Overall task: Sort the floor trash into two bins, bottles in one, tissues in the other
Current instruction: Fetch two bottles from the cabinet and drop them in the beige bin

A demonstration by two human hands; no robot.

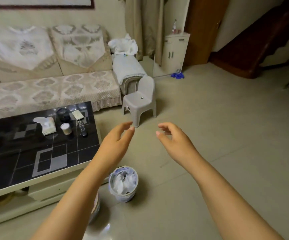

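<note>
A small round bin [123, 196] with a pale patterned wall stands on the floor by the coffee table's corner, and crumpled white tissues [123, 182] fill it. A second bin [95, 207] shows only as a rim sliver behind my left forearm. My left hand [118, 135] is stretched out above the floor with fingers apart and nothing in it. My right hand [172, 137] is held out beside it, fingers loosely curled and apart, also holding nothing. No loose bottle or tissue shows on the visible floor.
A black tiled coffee table [36, 158] at the left carries a tissue box [47, 126], a paper cup [65, 128] and a remote [82, 128]. A small grey plastic chair [141, 101] stands ahead. Sofa [45, 87] behind, white cabinet [174, 52] at the back.
</note>
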